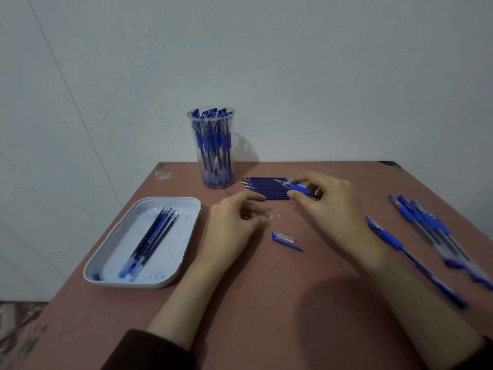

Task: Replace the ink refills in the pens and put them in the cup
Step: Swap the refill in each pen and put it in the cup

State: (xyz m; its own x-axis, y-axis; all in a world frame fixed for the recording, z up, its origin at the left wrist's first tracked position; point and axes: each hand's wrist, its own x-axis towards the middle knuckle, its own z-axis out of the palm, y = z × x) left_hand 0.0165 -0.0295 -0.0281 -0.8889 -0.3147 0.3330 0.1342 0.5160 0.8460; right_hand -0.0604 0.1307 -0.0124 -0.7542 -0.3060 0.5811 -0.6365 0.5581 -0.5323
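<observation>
My right hand point(330, 201) grips a blue pen point(296, 187) by its rubber sleeve, its tip pointing left over a flat row of blue refills point(264, 188) on the table. My left hand point(234, 222) hovers just left of that row, fingers loosely curled, holding nothing. A blue pen cap point(285, 240) lies between my hands. The clear cup point(211, 146) at the back holds several blue pens. A white tray point(184, 252) at the left holds several used refills point(149, 241).
Several blue pens point(432, 231) lie loose at the right side of the brown table point(266, 303), one of them close beside my right forearm. Small scraps point(276, 216) lie near my left fingertips. A pale wall stands right behind the table.
</observation>
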